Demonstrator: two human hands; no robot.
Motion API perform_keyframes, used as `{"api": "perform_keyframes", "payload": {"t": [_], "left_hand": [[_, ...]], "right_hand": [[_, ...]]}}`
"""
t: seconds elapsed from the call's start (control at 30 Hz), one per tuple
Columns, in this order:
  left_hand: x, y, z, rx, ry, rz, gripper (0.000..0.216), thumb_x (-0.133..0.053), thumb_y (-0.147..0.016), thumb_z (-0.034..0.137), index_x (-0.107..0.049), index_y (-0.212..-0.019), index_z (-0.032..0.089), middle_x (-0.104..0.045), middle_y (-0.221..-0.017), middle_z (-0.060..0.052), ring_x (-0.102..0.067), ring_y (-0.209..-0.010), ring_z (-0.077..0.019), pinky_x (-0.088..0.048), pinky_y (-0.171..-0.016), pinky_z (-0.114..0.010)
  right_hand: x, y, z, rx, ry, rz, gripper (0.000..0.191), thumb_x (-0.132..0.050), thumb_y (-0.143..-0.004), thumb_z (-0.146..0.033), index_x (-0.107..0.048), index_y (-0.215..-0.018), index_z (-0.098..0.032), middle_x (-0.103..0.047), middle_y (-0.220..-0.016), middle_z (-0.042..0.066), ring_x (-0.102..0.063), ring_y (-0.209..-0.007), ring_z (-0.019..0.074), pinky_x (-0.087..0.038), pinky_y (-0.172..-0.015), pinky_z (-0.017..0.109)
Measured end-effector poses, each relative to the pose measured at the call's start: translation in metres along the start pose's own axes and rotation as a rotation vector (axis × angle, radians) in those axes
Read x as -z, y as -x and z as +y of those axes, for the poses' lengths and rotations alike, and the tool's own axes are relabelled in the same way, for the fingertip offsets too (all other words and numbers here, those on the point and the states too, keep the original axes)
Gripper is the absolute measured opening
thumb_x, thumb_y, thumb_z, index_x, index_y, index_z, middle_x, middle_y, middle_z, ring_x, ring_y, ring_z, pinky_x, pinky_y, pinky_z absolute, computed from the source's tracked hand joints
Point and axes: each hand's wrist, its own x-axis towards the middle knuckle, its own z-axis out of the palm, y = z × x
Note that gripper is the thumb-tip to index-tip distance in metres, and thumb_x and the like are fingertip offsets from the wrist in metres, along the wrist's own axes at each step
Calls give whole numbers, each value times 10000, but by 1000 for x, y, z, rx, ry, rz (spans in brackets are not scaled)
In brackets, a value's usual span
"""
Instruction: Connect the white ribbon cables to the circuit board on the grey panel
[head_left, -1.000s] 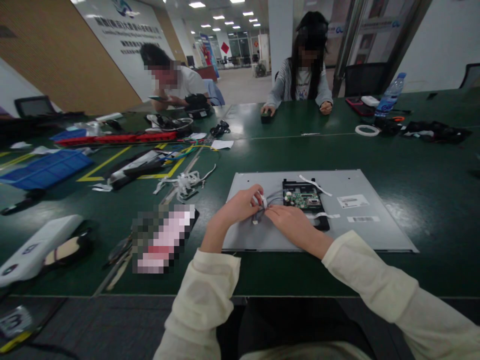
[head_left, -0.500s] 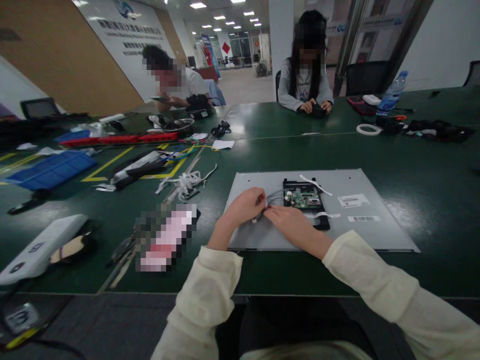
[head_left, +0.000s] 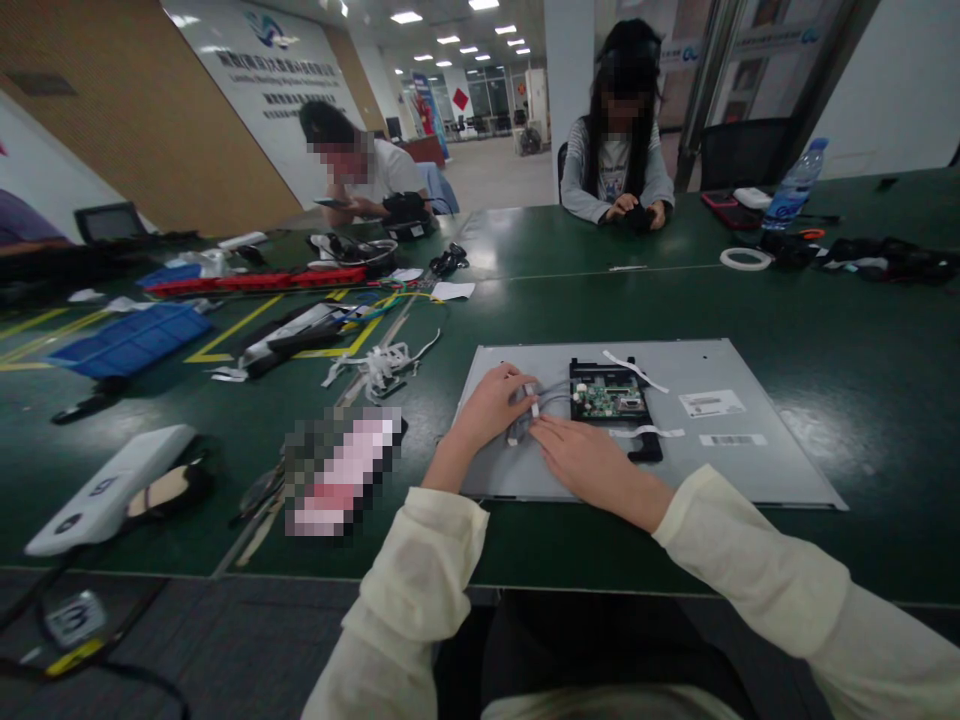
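A flat grey metal panel lies on the table in front of me. A green circuit board in a black frame sits on it, with grey cables running left from the board. My left hand rests on the panel's left part, fingers curled round the bunched cable. A short strip of white tape lies across the cable between my hands. My right hand lies low on the panel, fingers stretched, their tips touching the tape's lower end. The cable under the left fingers is partly hidden.
White strips cross the black frame. Left of the panel are a blurred pink phone-like item, a tangle of white strips, a white device and a blue tray. Two people sit across the table; a water bottle stands far right.
My left fingers have come down from a raised pinch onto the cable. My right fingertips have flattened on the panel. The white tape across the cable now shows. The view has shifted slightly.
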Motion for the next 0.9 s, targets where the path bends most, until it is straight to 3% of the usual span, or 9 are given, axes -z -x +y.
{"api": "perform_keyframes", "payload": {"t": [0.13, 0.47, 0.73, 0.9], "left_hand": [[-11, -3, -11, 62, -29, 76, 290, -611, -834, 326, -667, -1114, 273, -559, -1093, -58, -544, -1026, -216, -428, -939, -363], [-22, -15, -17, 196, -96, 179, 311, -629, -812, 276, -640, -1118, 218, -578, -1057, -65, -570, -968, -205, -457, -891, -341], [-27, -18, -16, 285, -125, 229, 304, -636, -807, 275, -619, -1100, 197, -576, -1077, -78, -585, -954, -207, -466, -882, -339], [-23, -13, -15, 270, 13, 251, 416, -632, -784, 219, -545, -1190, 205, -574, -1086, -61, -595, -901, -173, -489, -837, -309]], "right_hand": [[2, 1, -2, -24, -48, 5, 360, -411, -935, -182, -537, -1250, -59, -569, -1294, 168, -498, -1250, 199, -397, -1052, 341], [5, 3, -5, -33, -45, -35, 440, -430, -931, -275, -503, -1296, -41, -536, -1332, 173, -469, -1269, 233, -387, -1056, 362], [11, 6, -12, 2, 26, -38, 367, -378, -951, -208, -560, -1222, -42, -588, -1256, 179, -520, -1207, 224, -410, -1023, 354], [12, 5, -13, 7, 35, -28, 320, -403, -936, -172, -595, -1164, -55, -612, -1211, 178, -535, -1182, 218, -418, -1009, 351]]}}
